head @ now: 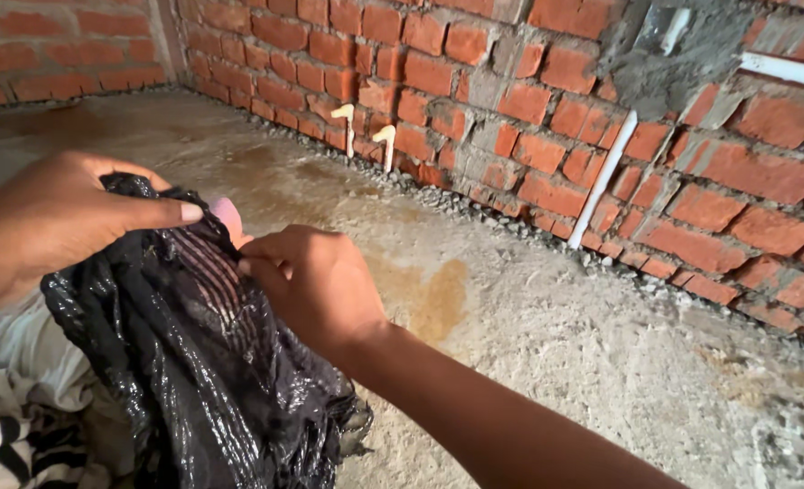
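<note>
Left hand point(53, 217) clamped over the top of a crumpled black plastic bag point(211, 380), thumb stretched right along the bag's mouth, fingers curled behind the gathered plastic. Right hand point(316, 281) closed too, knuckles up, fingertips pinching the bag's rim just below that thumb, forearm running away toward the lower right corner. Both hands touching the bag, the two grips nearly meeting at the opening; left hand above and behind, right hand in front and slightly lower. Something pale pink point(228, 215) showing between thumb and right knuckles, possibly a fingertip or a small item at the bag's mouth; hard to tell from this angle. Bag hanging with its long axis roughly vertical, leaning down to the right, bulk sagging below the hands toward the lower left. Striped black and white cloth point(3, 444) beneath and left of the bag, close against it. Bare, dusty concrete floor point(529, 335) opening out to the right and ahead, with a damp stain near the right wrist. Red brick wall point(719, 181) closing the far side, well apart from the hands, white pipes point(604, 177) set into it and two pipe stubs point(365, 131) sticking out low down.
</note>
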